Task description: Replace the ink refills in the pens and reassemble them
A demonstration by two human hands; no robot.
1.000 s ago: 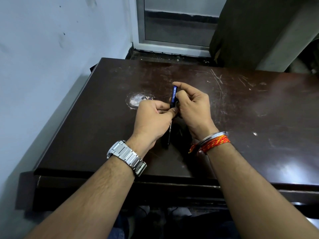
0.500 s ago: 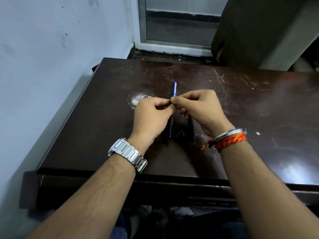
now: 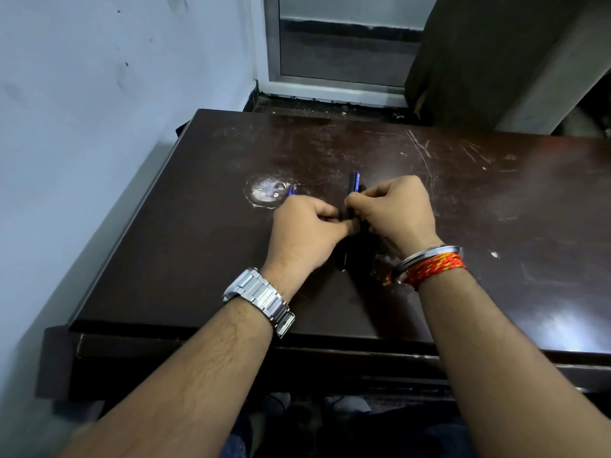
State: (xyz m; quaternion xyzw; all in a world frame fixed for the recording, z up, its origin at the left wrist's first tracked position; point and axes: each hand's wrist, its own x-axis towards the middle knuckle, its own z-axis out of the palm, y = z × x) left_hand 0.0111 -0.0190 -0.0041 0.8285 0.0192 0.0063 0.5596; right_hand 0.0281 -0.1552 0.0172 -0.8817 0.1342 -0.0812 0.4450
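Over the middle of the dark table [image 3: 198,259], the two hands meet around a single pen [image 3: 353,183]. It stands nearly upright, its blue upper end poking out above the knuckles and its dark lower body showing below them, close to the tabletop. The right hand [image 3: 396,216] has its fingers curled round the upper part. The left hand [image 3: 305,233] is also curled, with thumb and forefinger pinching the barrel just beneath. A small blue tip [image 3: 291,190] sticks out past the far side of the left fist (a refill or a cap, I cannot tell which), beside the pale worn patch [image 3: 266,193] in the varnish.

I judge the pen to be light, stiff and smooth-skinned, so it needs a firm pinch more than strength. It seems best to hold each half close to the joint, one hand above and one below, so that a twist or pull runs straight along the barrel. A bare refill would likely be thin and bendable, and is better held near its tip end when fed in. Small loose parts could roll on this glossy top. A steel wristwatch [image 3: 261,299] sits on the left wrist and a red thread band [image 3: 433,264] on the right.
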